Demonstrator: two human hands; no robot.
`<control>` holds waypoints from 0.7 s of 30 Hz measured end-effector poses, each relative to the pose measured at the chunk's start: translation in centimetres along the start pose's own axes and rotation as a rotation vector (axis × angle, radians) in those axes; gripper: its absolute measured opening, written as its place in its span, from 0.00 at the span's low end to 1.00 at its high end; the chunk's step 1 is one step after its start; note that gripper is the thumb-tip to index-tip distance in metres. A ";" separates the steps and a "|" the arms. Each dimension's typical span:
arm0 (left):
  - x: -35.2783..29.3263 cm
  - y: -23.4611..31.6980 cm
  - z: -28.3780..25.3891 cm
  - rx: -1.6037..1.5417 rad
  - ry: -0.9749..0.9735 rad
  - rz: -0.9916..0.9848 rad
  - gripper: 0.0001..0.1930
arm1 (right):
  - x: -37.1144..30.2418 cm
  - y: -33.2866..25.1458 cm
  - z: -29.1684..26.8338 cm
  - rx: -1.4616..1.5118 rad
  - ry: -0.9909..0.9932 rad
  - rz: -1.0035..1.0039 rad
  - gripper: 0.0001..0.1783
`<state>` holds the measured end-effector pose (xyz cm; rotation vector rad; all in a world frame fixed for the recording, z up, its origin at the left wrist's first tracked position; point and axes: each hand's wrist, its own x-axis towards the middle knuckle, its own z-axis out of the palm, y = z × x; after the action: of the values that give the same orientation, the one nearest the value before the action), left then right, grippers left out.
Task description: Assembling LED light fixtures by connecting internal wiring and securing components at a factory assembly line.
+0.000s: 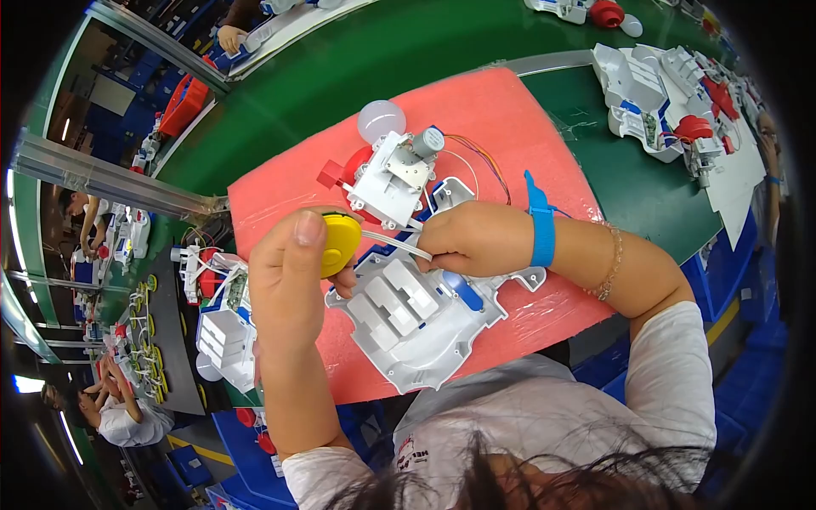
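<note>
My left hand grips a round yellow disc-shaped part, with the thumb up along its edge. A pale, flat strip or cable runs from the disc to my right hand, whose fingers are closed on it. Below both hands lies an open white plastic housing with ribbed compartments and a blue oval piece. Just beyond the hands sits a white mechanism block with a silver motor, coloured wires and a red part. My right wrist wears a blue strap.
A pink foam mat lies under the work on a green bench. A translucent white dome rests near the mechanism. More opened housings are at the right, another at the left. Other people work in the background; yellow discs line a dark surface.
</note>
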<state>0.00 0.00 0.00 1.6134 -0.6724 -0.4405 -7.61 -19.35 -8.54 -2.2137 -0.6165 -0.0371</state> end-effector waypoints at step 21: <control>-2.7 -4.2 -2.9 0.107 0.025 0.077 0.17 | -3.8 -3.3 -2.6 -0.059 0.115 -0.141 0.22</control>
<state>0.54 4.25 -3.97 1.6850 -0.7474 -0.3323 -11.95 -21.03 -5.31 -2.2037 -0.7142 -0.2571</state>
